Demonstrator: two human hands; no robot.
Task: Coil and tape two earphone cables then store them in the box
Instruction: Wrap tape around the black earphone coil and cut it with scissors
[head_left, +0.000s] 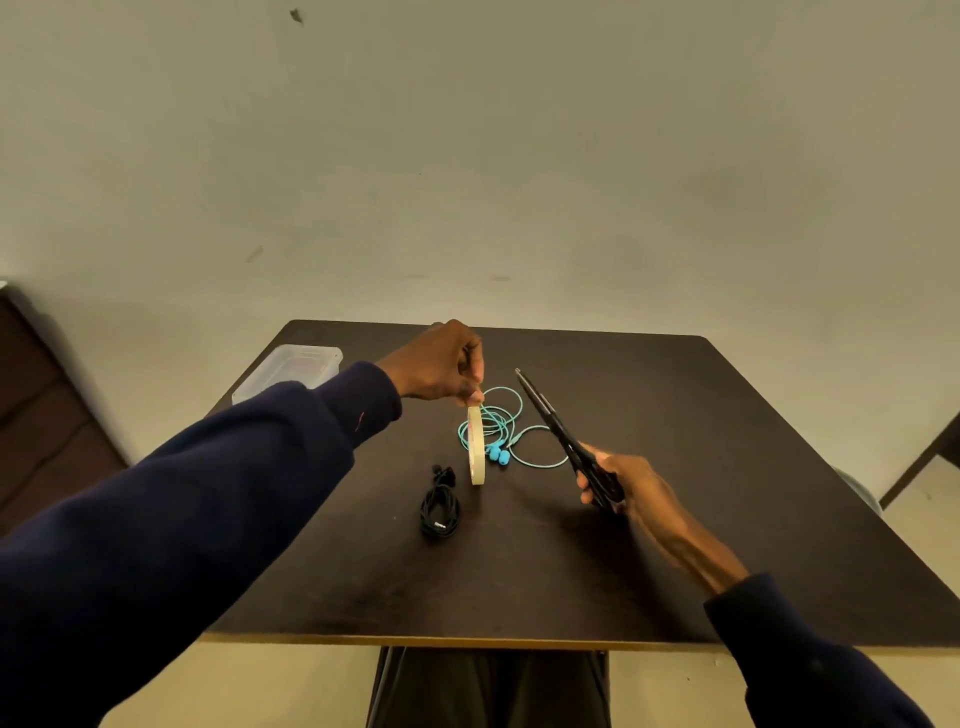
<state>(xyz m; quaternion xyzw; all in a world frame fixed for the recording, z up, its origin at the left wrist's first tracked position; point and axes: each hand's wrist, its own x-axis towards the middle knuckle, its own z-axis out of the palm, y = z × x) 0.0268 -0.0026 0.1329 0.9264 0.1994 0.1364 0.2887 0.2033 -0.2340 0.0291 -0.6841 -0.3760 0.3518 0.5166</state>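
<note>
A cream tape roll (475, 447) stands on edge at the middle of the dark table (675, 519). My left hand (441, 366) pinches the tape end just above the roll. My right hand (621, 486) grips black scissors (558, 434), blades raised and pointing up and away toward the left hand. Turquoise earphones (501, 428) lie in loose loops behind and right of the roll. Black earphones (440, 506) lie coiled in a tight bundle in front of the roll.
A clear plastic box (291, 370) sits at the table's far left corner, partly behind my left sleeve. A pale wall rises behind the table. Dark furniture stands at the left and right edges of view.
</note>
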